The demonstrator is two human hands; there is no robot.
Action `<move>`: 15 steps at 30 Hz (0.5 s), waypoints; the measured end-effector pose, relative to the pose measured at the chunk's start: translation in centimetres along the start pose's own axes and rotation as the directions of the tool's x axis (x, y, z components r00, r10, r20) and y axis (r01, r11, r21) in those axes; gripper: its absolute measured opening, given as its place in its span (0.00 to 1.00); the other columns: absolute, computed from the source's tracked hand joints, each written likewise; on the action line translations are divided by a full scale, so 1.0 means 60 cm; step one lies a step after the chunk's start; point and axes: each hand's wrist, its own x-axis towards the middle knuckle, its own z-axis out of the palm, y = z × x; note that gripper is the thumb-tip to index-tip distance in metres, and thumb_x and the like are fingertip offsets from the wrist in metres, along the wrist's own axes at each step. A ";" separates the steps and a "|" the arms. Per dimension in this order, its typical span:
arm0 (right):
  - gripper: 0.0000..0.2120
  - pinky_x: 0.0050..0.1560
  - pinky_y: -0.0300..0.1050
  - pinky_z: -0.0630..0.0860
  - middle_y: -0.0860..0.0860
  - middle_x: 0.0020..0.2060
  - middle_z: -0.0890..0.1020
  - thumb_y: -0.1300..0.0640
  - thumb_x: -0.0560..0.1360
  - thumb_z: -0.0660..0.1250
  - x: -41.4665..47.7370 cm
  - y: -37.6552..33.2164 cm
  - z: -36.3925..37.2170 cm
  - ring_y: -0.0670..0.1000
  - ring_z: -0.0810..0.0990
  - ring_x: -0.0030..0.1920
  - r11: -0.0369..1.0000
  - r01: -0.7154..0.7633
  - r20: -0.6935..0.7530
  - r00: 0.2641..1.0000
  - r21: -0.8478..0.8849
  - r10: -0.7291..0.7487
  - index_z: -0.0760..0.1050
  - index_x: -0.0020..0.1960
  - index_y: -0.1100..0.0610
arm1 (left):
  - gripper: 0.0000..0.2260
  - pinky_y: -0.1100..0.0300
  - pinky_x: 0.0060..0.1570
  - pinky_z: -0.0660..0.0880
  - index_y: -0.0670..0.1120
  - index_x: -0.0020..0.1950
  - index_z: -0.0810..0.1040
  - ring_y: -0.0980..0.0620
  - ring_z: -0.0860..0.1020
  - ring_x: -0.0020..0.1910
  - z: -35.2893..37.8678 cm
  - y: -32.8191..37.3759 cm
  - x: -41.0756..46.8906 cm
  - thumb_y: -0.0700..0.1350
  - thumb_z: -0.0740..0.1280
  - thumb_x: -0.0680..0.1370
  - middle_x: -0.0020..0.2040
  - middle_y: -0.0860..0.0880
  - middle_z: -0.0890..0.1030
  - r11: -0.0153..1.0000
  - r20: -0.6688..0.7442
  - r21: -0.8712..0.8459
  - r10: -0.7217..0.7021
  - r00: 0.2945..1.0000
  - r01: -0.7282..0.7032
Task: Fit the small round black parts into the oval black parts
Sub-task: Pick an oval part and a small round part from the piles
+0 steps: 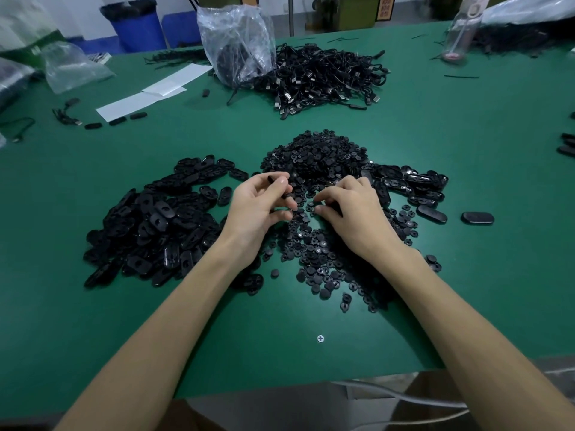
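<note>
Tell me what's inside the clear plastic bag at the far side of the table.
The clear plastic bag shows a dark mass low inside, likely more of the black cables piled right beside it. The crinkled film blurs it, so I cannot confirm what it is or how much.

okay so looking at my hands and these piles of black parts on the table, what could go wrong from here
1. The left hand holds a dark part that its fingers mostly hide, so it could slip unnoticed.
2. The round parts pile runs into the oval parts on the right; the kinds could mix.
3. Both forearms lie over scattered round pieces that could be swept toward the table edge.
</note>
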 end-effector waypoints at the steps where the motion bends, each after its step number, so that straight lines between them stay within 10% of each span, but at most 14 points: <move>1: 0.13 0.64 0.52 0.68 0.51 0.51 0.75 0.51 0.81 0.69 0.000 0.000 0.000 0.57 0.69 0.59 1.000 0.003 -0.002 1.000 -0.002 -0.003 0.82 0.62 0.54 | 0.09 0.60 0.38 0.79 0.38 0.63 0.79 0.50 0.82 0.40 0.000 0.000 0.001 0.39 0.66 0.85 0.47 0.46 0.83 1.000 0.009 -0.004 -0.005 1.000 0.005; 15: 0.04 0.56 0.46 0.61 0.50 0.51 0.78 0.54 0.81 0.69 -0.004 -0.004 -0.003 0.54 0.70 0.57 1.000 0.016 -0.046 0.999 0.018 -0.015 0.79 0.53 0.54 | 0.09 0.60 0.41 0.81 0.37 0.63 0.78 0.44 0.87 0.49 -0.001 -0.005 -0.001 0.37 0.63 0.86 0.55 0.42 0.87 0.993 0.089 0.108 0.048 0.995 -0.057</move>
